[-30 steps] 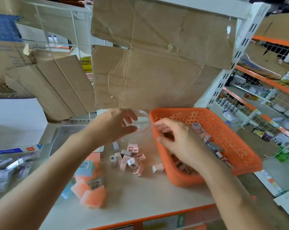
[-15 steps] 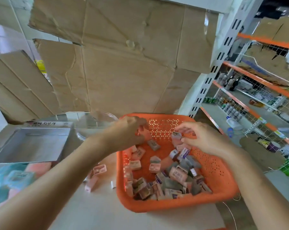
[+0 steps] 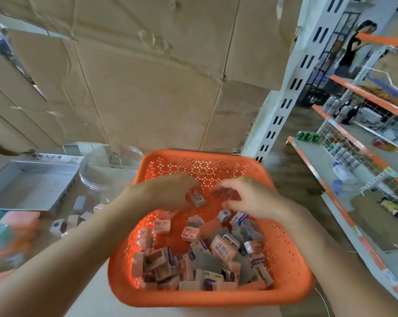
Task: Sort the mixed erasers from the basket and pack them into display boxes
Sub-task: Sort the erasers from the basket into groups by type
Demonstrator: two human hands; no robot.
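Both hands are over the orange basket (image 3: pixel 284 259) on the counter (image 3: pixel 90 294). The left hand (image 3: pixel 170 193) has its grip pinched on a grey eraser (image 3: pixel 196 197), lifted clear of the pile. The right hand (image 3: pixel 248 197) curls its fingers around something pinkish, too blurred to name. Mixed erasers (image 3: pixel 204 259) crowd the basket's near half. A silver display box (image 3: pixel 31 186) sits open at the left, beside a clear round container (image 3: pixel 106 170).

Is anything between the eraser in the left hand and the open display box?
The clear round container sits between the eraser in the left hand and the display box, though lifting over it looks easy.
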